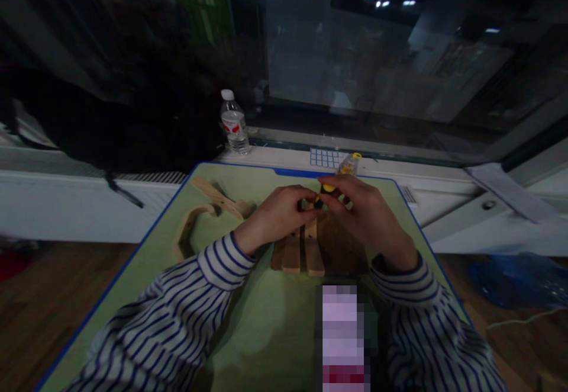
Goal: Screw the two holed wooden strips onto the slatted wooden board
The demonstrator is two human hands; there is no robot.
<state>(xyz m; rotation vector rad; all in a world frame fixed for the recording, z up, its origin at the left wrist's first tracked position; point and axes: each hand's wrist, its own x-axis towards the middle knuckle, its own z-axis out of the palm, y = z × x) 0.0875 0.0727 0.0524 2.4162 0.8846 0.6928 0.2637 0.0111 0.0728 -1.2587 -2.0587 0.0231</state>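
Note:
My right hand [361, 208] is closed round a small black-and-yellow tool [328, 189], with the look of a short screwdriver. Fingers of my left hand [280, 208] are pinched at the tool's lower left end, and its tip is hidden between them. Below both hands lies a brown wooden board [341, 244]. Two lighter wooden strips [314, 256] rest side by side on it, their far ends partly covered by my fingers. Left of my left hand are a curved wooden piece [189, 223] and a straight wooden piece with a rounded end [217, 195].
The pale green table [252, 333] has a blue edge. A pixelated patch [341, 327] covers something near its front. On the windowsill behind stand a water bottle [235, 127], a blue-gridded sheet [326, 157] and a clear bag with yellow [349, 166]. A dark bag [110, 125] lies left.

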